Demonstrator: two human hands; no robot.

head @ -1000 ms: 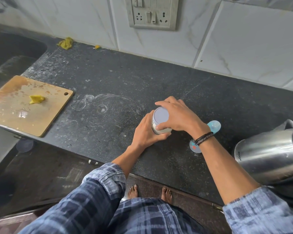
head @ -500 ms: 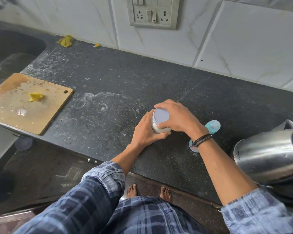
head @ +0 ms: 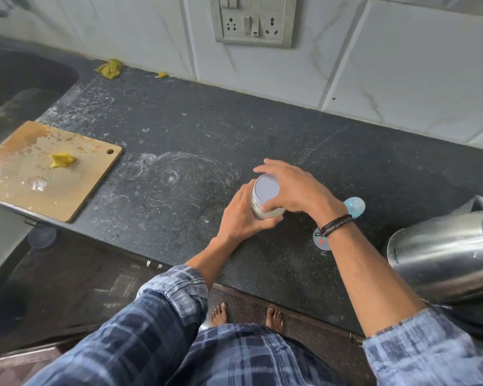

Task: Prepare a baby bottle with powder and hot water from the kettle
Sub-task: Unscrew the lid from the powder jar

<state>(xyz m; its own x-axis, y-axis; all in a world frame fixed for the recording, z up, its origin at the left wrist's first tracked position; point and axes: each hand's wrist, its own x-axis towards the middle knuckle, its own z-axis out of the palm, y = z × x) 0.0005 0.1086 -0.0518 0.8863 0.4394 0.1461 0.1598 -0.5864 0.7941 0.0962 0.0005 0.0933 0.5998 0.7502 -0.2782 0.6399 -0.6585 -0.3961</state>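
The left hand (head: 243, 217) grips a small white powder tin (head: 258, 210) on the black stone bench (head: 179, 121); the right hand (head: 293, 188) clasps its pale lid (head: 266, 188), which could jerk free, spilling powder.

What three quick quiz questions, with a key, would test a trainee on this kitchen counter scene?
1. True or false: the kettle stands left of the tin.
2. What does the left hand grip? A the tin, B the kettle, C a spoon.
3. Fill in: the yellow scrap lies on the ____.
Key: 1 false; 2 A; 3 cutting board.
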